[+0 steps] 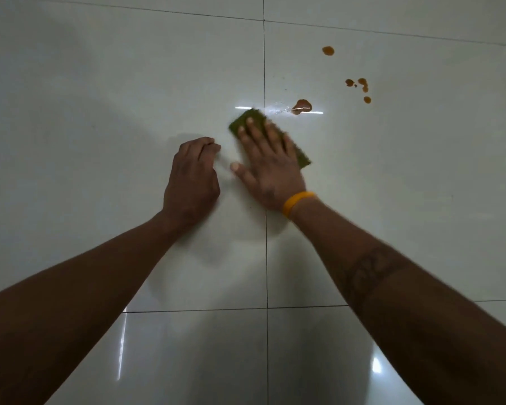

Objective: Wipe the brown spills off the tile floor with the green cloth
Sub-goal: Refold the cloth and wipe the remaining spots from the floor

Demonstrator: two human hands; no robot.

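Head view: right hand (268, 159) flat, fingers spread, pressing green cloth (247, 119) onto the tile floor (100, 97) at frame center, on the vertical grout line (265, 258). Yellow wristband (297, 203) on right wrist. Left hand (192, 176) just left of it, fingers curled loosely, holding nothing, resting on floor. Brown spills upper right: biggest puddle (302, 106) just beyond the cloth, small drops cluster (360, 86) farther right, single drop (328, 50) above.
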